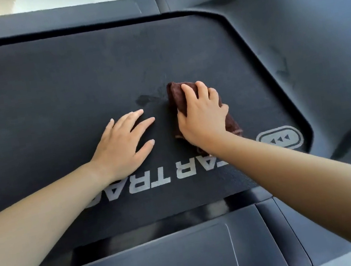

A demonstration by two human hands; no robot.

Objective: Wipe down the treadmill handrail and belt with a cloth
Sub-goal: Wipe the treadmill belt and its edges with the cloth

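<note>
Right hand [202, 118] clenched on the brown cloth [177, 96], left hand [123, 146] released, flat on the belt [46, 97]. Best pressing evenly, overlapping strokes across the dark smear [146, 99] just beside the cloth.

Two hands, one brown cloth [191, 106], one treadmill belt [46, 97], perhaps two side rails.
</note>
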